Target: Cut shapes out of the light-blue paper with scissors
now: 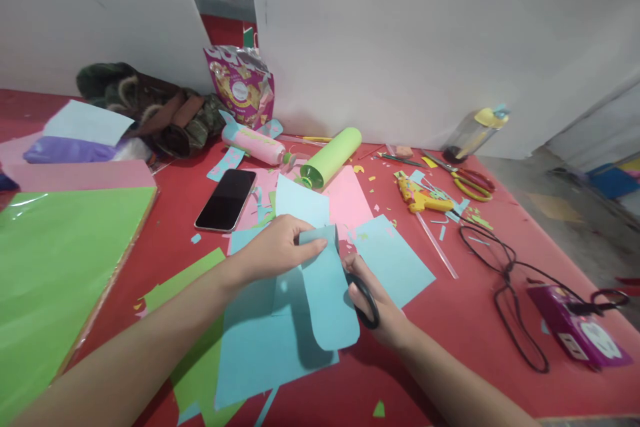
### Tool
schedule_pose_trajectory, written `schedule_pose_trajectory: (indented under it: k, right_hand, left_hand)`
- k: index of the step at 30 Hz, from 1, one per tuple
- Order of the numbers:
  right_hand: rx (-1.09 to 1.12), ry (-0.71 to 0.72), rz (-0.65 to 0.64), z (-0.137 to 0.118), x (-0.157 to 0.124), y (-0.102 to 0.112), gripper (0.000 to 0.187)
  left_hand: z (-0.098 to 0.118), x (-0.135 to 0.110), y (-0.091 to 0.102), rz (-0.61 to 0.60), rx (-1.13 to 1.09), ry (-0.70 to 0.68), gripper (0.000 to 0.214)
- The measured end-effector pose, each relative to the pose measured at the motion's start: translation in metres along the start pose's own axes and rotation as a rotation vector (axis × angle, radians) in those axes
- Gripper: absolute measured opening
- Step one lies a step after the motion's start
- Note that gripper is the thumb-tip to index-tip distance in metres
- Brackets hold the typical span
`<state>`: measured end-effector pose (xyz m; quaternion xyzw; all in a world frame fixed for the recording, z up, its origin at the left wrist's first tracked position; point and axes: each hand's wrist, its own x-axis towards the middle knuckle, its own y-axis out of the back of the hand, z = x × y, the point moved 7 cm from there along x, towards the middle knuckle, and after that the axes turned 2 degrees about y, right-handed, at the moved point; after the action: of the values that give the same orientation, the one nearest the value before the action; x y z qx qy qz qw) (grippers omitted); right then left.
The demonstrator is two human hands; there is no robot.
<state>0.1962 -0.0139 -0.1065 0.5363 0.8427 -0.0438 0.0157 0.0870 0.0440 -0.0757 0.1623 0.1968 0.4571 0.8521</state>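
Note:
My left hand [285,248] pinches the upper end of a light blue paper strip [327,300] whose lower corners are rounded. At the strip's right edge, my right hand [373,297] grips black-handled scissors [369,303]; the blades are mostly hidden behind the paper and fingers. Under the hands lie larger light blue sheets [255,353], with a green sheet [200,333] and a pink sheet [353,193] partly beneath them. Beyond them rests a green paper-covered bottle [333,157], beside a pink paper-covered bottle [255,145] with blue paper pieces attached.
A phone [226,200] lies left of the sheets. On the right are a yellow glue gun [423,197], its black cord, a purple power strip [580,327], scissors [473,183] and a clear bottle [475,133]. Green paper [60,267] covers the left side; a snack bag [243,87] stands behind.

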Motion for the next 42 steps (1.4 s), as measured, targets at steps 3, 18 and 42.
schedule_pose_trajectory:
  k: [3, 18, 42]
  right_hand:
    - [0.011, -0.014, -0.003, -0.0001, -0.0003, -0.0014, 0.042]
    - [0.075, -0.027, 0.000, -0.0005, -0.0002, -0.0047, 0.040]
    - [0.114, -0.032, 0.031, 0.0037, -0.0005, -0.0036, 0.041]
  left_hand:
    - [0.0005, -0.0001, 0.0000, 0.001, -0.017, -0.004, 0.035]
    - [0.0007, 0.0002, -0.0013, -0.008, -0.051, -0.023, 0.036]
    - [-0.0015, 0.0008, -0.0049, -0.045, -0.102, -0.002, 0.038]
